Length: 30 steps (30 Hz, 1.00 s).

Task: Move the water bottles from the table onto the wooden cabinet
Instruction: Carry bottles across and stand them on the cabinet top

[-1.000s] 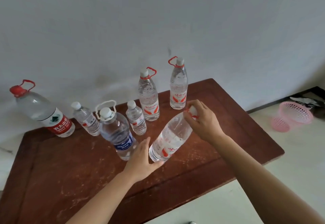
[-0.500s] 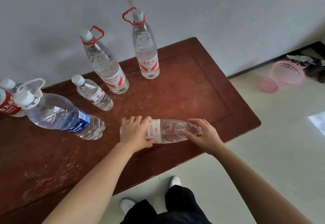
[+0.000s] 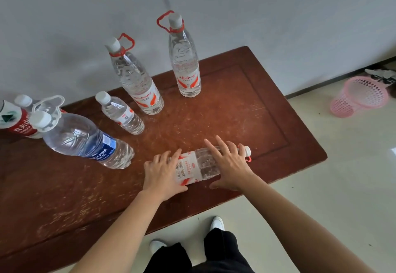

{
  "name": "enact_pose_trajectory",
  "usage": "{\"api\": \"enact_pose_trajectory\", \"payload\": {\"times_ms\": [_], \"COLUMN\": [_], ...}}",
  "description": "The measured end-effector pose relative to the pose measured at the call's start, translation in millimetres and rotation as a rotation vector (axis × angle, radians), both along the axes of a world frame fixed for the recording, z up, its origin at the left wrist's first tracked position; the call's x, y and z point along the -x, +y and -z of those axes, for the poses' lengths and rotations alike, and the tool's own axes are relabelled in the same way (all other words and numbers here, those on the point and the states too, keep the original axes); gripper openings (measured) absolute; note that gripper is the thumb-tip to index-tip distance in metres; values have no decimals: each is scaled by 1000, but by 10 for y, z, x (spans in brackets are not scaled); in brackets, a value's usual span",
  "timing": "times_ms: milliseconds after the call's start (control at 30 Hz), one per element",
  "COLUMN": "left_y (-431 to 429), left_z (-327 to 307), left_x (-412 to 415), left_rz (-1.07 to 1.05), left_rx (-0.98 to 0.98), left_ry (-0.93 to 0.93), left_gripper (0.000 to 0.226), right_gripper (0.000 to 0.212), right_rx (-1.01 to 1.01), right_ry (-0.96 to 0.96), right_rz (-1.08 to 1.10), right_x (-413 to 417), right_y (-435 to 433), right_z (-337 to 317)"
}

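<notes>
Fingers [image 3: 222,146] of the left hand [image 3: 162,174] and right hand [image 3: 229,165] lie fairly straight across the bottle [image 3: 203,165], pressing rather than clasping it on its side near the wooden top's [image 3: 235,112] front edge, where, being round, it could roll off once released.

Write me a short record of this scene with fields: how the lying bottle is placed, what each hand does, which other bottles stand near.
Lying bottle: on its side on the wooden top, cap beyond the right hand
Left hand: rests on its label end
Right hand: fingers straight, laid over its clear part
Upright: two tall red-handled bottles, small bottle, large blue-label bottle
Floor: pink basket
</notes>
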<state>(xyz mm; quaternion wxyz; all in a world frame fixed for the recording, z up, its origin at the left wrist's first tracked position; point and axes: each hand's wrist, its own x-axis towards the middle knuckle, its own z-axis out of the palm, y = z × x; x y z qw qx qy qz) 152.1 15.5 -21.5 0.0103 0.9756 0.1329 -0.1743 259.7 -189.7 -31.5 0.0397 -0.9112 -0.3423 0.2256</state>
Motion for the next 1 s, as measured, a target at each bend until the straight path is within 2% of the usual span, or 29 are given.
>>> {"api": "enact_pose_trajectory", "payload": {"times_ms": [233,433,633,867,1000], "left_y": [-59,-26,-26,265,593], "left_z": [-18,-21,-58,-312,-516], "left_x": [-32,-12,137,716,1472], "left_rz": [-86,-84,-95,-165,-279], "left_rx": [42,62,64,17,-37], "left_ry": [55,-41,-160,-320,-378], "left_gripper": [115,98,93,96,97], "right_gripper": [114,108,94,101,95], "right_rx": [-63,-67,-126,-210,-249], "right_ry": [-46,-104,-139,-240,-284], "right_rz": [-68,-114,-132,-214,-339], "right_x": [-185,-259,-231,140,676], "right_y": [4,55,98,530,1084], "right_z": [55,114,-36,-399,-620]}}
